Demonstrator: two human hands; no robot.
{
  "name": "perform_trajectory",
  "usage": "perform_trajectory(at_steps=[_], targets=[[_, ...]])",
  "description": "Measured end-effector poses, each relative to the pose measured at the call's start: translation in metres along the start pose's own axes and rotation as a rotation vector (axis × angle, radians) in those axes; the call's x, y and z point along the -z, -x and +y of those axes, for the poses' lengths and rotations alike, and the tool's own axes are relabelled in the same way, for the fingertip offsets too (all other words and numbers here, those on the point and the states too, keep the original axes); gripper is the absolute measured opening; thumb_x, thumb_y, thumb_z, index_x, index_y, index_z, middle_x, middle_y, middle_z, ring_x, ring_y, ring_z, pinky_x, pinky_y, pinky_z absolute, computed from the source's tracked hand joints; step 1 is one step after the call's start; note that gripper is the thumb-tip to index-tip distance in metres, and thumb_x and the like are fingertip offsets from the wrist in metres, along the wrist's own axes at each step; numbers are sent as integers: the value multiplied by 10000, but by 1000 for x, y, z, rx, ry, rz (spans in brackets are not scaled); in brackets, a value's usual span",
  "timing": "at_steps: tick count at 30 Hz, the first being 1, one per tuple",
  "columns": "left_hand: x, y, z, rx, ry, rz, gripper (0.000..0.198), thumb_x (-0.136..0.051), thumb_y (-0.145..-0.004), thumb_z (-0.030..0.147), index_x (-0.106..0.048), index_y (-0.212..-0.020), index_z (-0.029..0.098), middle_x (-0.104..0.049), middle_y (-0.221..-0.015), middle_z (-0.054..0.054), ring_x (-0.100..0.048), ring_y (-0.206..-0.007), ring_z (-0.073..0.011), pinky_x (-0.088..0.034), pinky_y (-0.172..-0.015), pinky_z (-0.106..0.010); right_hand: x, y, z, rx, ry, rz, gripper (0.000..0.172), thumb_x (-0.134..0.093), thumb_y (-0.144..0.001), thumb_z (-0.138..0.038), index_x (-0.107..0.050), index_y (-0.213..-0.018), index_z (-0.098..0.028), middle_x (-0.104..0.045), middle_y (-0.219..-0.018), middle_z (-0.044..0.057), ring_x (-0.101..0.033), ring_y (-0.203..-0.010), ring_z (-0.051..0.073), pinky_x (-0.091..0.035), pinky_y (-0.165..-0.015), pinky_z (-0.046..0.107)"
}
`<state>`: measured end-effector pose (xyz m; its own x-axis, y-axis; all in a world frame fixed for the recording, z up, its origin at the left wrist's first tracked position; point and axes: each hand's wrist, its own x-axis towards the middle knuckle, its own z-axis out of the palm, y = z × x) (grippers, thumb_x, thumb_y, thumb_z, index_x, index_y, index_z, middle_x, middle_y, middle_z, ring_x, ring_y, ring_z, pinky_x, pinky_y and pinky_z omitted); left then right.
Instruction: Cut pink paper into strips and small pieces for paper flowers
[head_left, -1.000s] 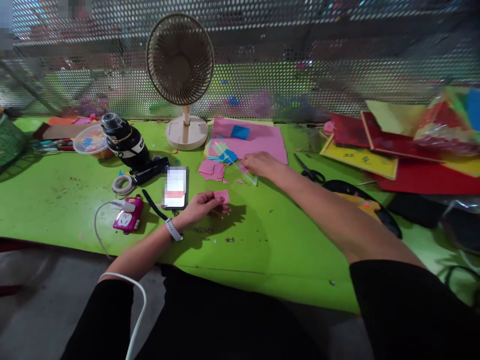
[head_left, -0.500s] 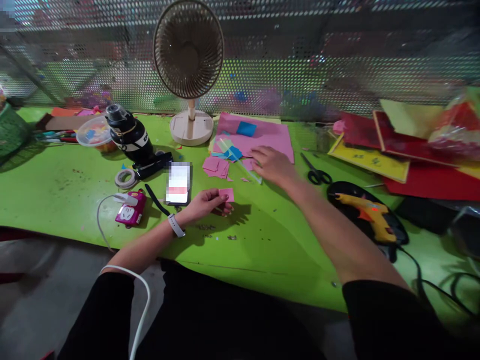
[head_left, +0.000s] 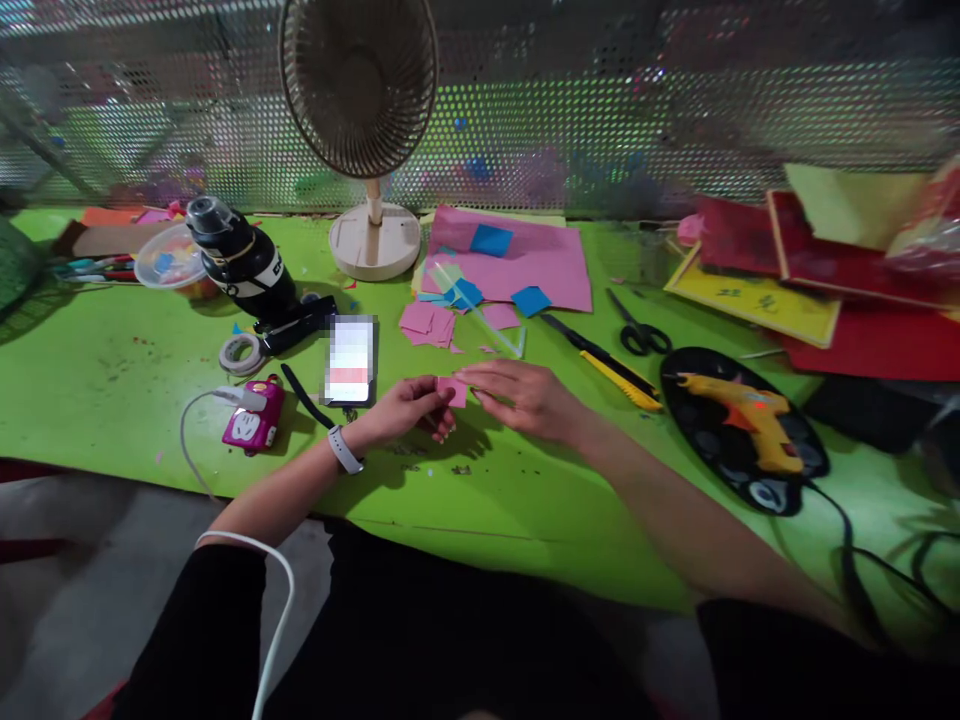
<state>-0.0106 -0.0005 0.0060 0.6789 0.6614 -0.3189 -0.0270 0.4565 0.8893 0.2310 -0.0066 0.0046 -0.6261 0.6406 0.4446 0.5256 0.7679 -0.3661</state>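
My left hand (head_left: pixel 417 408), with a white band at its wrist, pinches a small pink paper square (head_left: pixel 451 390) just above the green table. From the right, my right hand (head_left: pixel 525 398) reaches to that square. Its fingers are stretched out, the tips at the square's upper right corner, with the thumb a little apart below. Behind the hands lie a pile of pink paper pieces (head_left: pixel 427 324), a clear set square (head_left: pixel 491 325) and blue paper squares (head_left: pixel 532 301). They rest partly on a large pink sheet (head_left: pixel 551 262).
A fan (head_left: pixel 375 250) stands at the back. Left are a phone (head_left: pixel 351 360), a black bottle (head_left: pixel 244 265), tape (head_left: pixel 241 354) and a pink power socket (head_left: pixel 253 415). Right are a yellow cutter (head_left: pixel 619 378), scissors (head_left: pixel 643 335) and a glue gun (head_left: pixel 750 415) on a black tray.
My right hand has moved from the papers at the back toward me, to the pink square in my left hand. The cutter and a blue square, hidden before, now show. The view has shifted slightly.
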Motion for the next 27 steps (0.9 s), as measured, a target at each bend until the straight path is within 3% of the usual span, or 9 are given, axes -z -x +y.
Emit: perform_trajectory(at_steps=[4, 8, 12, 16, 18, 20, 22, 24, 27], targets=[[0, 1, 1, 32, -39, -34, 394, -705, -937, 516, -549, -946, 154, -721, -791, -34, -706, -636, -113, -565, -610, -232, -1, 2, -1, -47, 19, -9, 379, -521, -991, -154, -708, -1300, -268, -791, -1136, 42, -750, -999, 210, -647, -876, 432], [3, -2, -2, -12, -49, 18, 399, -713, -929, 518, -538, -932, 159, -707, -766, -13, -692, -614, -99, -569, -593, -220, 17, 4, 15, -258, 187, 41, 329, -506, -1000, -201, -753, -1212, -247, -785, -1158, 58, -741, -1047, 229, -614, -918, 419], [6, -5, -4, -33, -43, 18, 413, -752, -896, 512, -574, -974, 147, -716, -791, -18, -701, -645, -114, -590, -619, -246, 72, 17, 38, -630, 460, 140, 317, -499, -989, -227, -766, -1159, -231, -774, -1175, 99, -730, -1047, 280, -564, -912, 435], [9, -7, -4, -28, -41, 39, 420, -777, -874, 506, -590, -975, 144, -719, -803, -25, -703, -655, -121, -592, -632, -260, 132, 36, 50, -887, 619, 206, 356, -487, -998, -238, -729, -1246, -155, -743, -1246, 165, -696, -1117, 291, -496, -960, 388], [9, -7, -4, -21, -43, 47, 431, -788, -861, 511, -593, -971, 142, -721, -801, -26, -702, -653, -121, -593, -642, -265, 147, 43, 61, -1045, 670, 146, 378, -484, -1004, -256, -706, -1289, -143, -736, -1255, 176, -682, -1130, 290, -472, -933, 368], [8, -8, -4, -12, -50, 60, 433, -794, -856, 510, -595, -970, 142, -719, -797, -23, -700, -654, -119, -596, -660, -270, 148, 46, 79, -1221, 648, -66, 373, -504, -1000, -290, -713, -1275, -150, -730, -1251, 191, -667, -1130, 305, -453, -881, 377], [8, -8, -4, -8, -58, 74, 427, -796, -854, 504, -598, -964, 141, -715, -793, -17, -697, -651, -114, -596, -669, -269, 139, 46, 102, -1302, 577, -274, 333, -608, -939, -289, -747, -1198, -132, -715, -1257, 225, -648, -1140, 322, -434, -865, 391], [7, -8, -3, -11, -62, 83, 423, -796, -855, 500, -603, -959, 139, -714, -791, -16, -696, -649, -112, -595, -668, -266, 125, 45, 124, -1311, 535, -317, 305, -732, -840, -278, -775, -1071, -84, -719, -1195, 272, -654, -1096, 324, -431, -848, 393], [5, -6, -3, -21, -51, 86, 415, -794, -859, 496, -609, -953, 136, -714, -785, -18, -697, -652, -112, -595, -662, -262, 110, 44, 148, -1258, 501, -221, 222, -847, -691, -244, -756, -770, -57, -740, -915, 280, -675, -895, 286, -429, -758, 385]])
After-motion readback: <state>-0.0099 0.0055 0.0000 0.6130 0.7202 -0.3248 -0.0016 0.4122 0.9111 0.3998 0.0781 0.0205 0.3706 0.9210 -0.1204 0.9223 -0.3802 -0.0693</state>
